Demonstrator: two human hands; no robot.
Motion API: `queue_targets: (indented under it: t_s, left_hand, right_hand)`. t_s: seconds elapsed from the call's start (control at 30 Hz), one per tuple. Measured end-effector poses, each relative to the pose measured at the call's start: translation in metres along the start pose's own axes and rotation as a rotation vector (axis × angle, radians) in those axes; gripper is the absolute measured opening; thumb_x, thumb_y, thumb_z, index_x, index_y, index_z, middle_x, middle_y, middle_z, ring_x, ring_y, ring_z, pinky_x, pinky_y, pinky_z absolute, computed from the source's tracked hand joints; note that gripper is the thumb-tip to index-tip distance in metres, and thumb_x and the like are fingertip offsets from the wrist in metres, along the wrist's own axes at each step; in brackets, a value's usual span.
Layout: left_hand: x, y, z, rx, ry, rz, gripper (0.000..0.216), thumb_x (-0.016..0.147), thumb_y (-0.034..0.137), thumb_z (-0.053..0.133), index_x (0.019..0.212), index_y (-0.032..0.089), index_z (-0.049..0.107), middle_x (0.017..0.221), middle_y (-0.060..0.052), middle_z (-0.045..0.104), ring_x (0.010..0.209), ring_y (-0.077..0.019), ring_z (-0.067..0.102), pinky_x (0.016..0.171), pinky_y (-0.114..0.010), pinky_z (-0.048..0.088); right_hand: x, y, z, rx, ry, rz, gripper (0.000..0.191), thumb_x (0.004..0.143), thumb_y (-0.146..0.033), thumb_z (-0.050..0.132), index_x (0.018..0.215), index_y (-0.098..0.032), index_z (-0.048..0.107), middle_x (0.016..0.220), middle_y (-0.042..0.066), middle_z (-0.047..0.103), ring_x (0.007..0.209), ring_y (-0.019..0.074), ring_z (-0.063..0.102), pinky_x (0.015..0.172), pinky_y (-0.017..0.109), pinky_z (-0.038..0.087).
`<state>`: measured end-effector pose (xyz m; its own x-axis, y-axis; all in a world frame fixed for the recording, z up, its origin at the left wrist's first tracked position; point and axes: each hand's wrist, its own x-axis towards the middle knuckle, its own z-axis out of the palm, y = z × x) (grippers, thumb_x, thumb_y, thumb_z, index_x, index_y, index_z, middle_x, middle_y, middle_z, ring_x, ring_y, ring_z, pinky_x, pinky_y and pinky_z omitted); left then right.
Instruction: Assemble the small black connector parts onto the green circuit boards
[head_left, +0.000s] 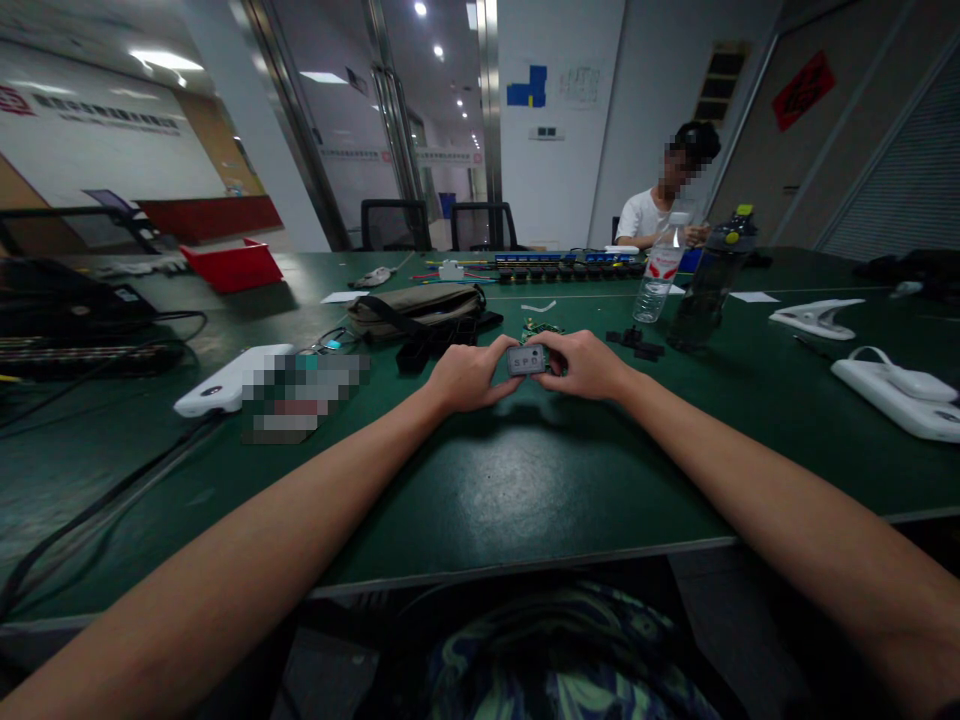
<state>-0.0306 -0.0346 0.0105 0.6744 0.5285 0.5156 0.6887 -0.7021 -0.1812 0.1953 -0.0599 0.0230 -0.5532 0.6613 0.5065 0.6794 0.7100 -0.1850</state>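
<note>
Head view — small grey box (pixel 525 360), rectangular — dark-lettered in front.

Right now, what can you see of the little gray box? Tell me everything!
The little gray box looks like plastic, rectangular with rounded corners; its face shows blurry letters and a dark spot. It is held roughly level over the green table, between the left hand and right hand.

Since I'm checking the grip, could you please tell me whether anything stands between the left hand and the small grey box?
Nothing visible does; the left hand holds the small grey box at its left end.
</note>
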Motion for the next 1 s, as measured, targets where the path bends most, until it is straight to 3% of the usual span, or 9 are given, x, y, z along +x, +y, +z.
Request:
queue_targets:
  t_s: [1.0]
  left_hand:
    - [0.0001,0.0001,-0.0003,-0.021,0.003,0.001,0.048,0.091,0.052,0.045,0.121,0.016,0.056,0.076,-0.006,0.072,0.066,-0.0231,0.069,0.058,-0.028,0.045]
  right_hand:
    - [0.0006,0.0005,0.0007,0.009,0.0,0.001,0.037,0.079,-0.028,0.066,0.115,-0.018,0.063,0.065,-0.004,0.058,0.059,0.0118,0.052,0.063,0.023,0.035]
